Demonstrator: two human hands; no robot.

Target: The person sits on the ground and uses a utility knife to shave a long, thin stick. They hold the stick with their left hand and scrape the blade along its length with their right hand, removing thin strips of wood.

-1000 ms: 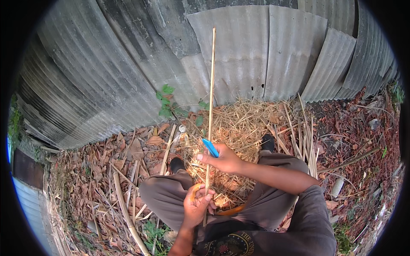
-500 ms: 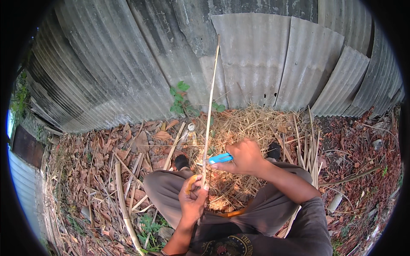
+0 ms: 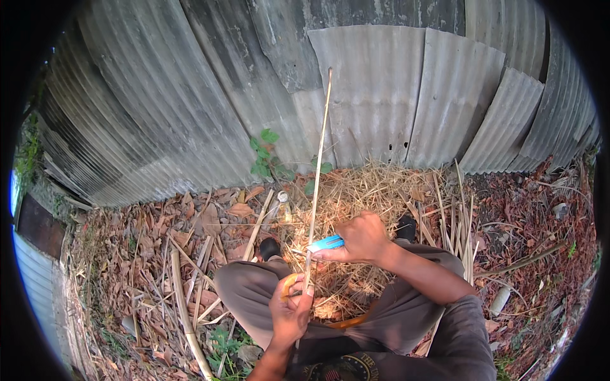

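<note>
A long, thin bamboo strip (image 3: 321, 141) rises from my lap toward the metal fence. My left hand (image 3: 291, 310) is closed around its lower part, with a yellow-orange wrap (image 3: 290, 286) on a finger. In my right hand (image 3: 363, 238) is a blue-handled utility knife (image 3: 329, 243), gripped with the fingers curled round it. The knife's front end meets the strip just above my left hand; the blade itself is hard to make out. Pale shavings (image 3: 343, 295) lie between my legs, below both hands.
A corrugated metal fence (image 3: 375, 95) stands ahead. Dry leaves (image 3: 152, 254) cover the ground at left, where a thick bamboo pole (image 3: 184, 311) lies. Split bamboo pieces (image 3: 462, 228) lie at right. A small clear bottle (image 3: 284, 206) sits beyond my left foot, near a green plant (image 3: 264, 155).
Both hands have shifted slightly: the left a little to the right, the right slightly down. The strip's far tip appears lower against the fence. Both grips are unchanged.
</note>
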